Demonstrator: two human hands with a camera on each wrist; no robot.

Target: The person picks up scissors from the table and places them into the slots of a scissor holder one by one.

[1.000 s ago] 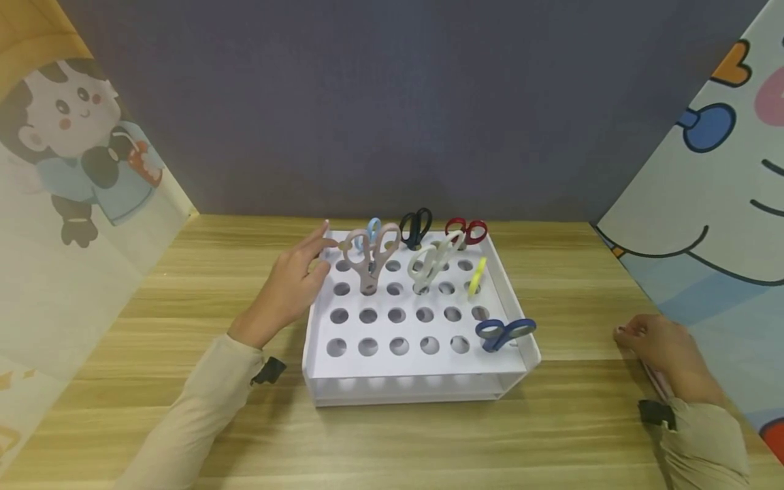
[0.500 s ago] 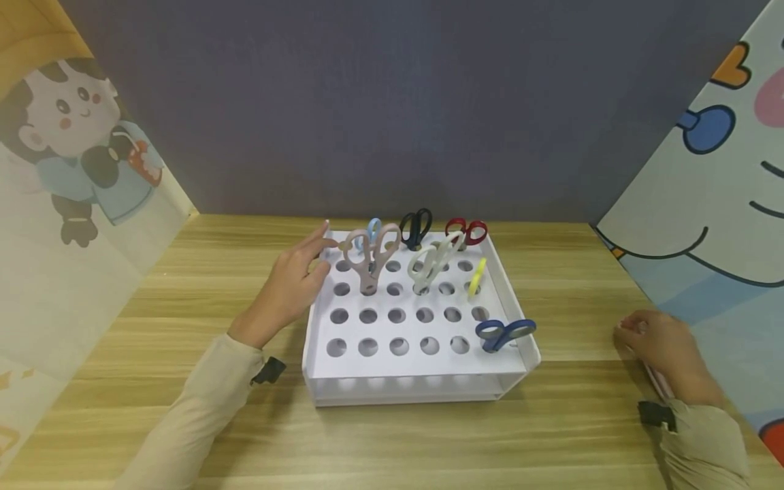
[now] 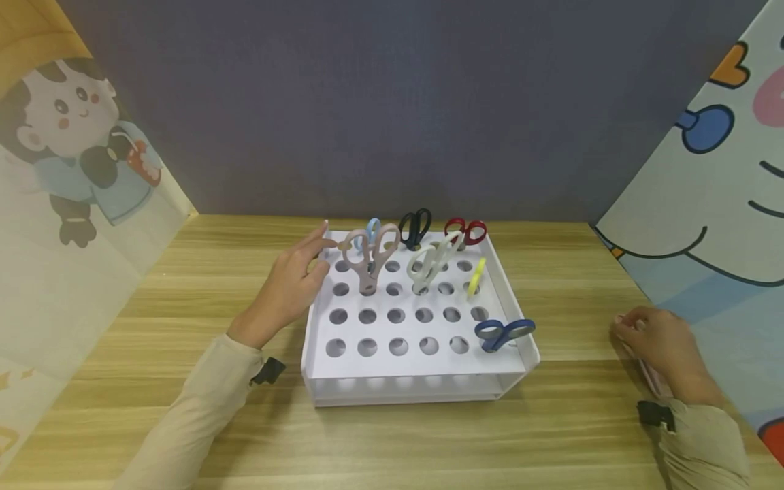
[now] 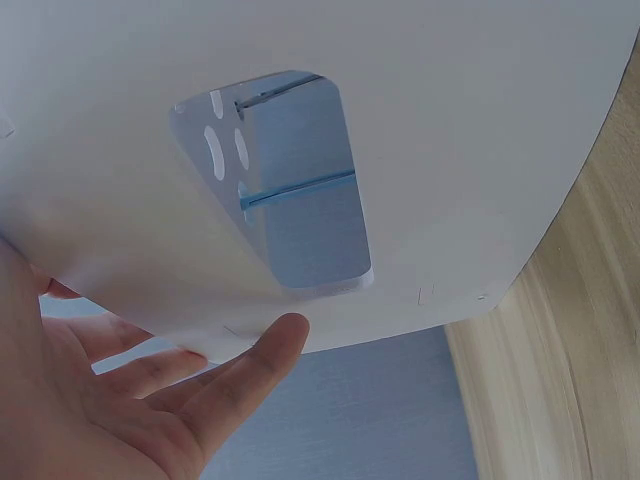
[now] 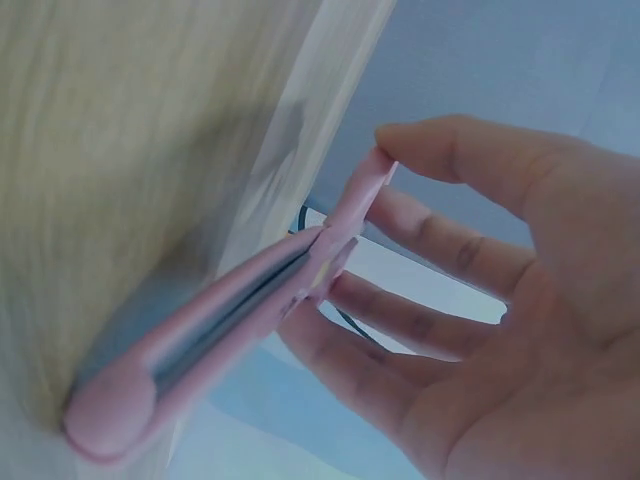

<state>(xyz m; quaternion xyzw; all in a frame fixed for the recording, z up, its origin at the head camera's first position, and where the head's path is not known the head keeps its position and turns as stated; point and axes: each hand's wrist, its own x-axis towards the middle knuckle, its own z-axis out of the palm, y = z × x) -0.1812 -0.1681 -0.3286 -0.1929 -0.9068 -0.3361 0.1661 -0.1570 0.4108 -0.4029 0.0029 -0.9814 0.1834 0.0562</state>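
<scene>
A person in pale long sleeves works at a wooden counter [image 3: 184, 286] walled in by cartoon-printed panels. The left hand [image 3: 288, 286] rests against the near-left corner of a white perforated rack [image 3: 422, 371], its fingers [image 4: 255, 365] straight and spread along the rack's outer wall, gripping nothing. Just beyond those fingertips, a pair of beige scissors [image 3: 369, 257] stands blades-down in a hole, with light blue scissors [image 3: 372, 230] right behind it. Farther to that hand's right, white scissors [image 3: 433, 262] lean in another hole, black scissors [image 3: 415, 226] and red scissors [image 3: 467, 231] stand along the rack's far row, and a yellow handle [image 3: 477, 276] pokes up near the rack's right wall. Dark blue scissors [image 3: 503, 333] sit in the corner hole closest to the right hand.

The right hand [image 3: 664, 344], well apart from the rack at the counter's right edge, has its thumb and fingers [image 5: 450, 250] curled lightly round the handle end of pink scissors [image 5: 220, 330], which lie low against the counter beside the panel there. In the head view those pink scissors [image 3: 652, 378] show only as a thin sliver under the palm.
</scene>
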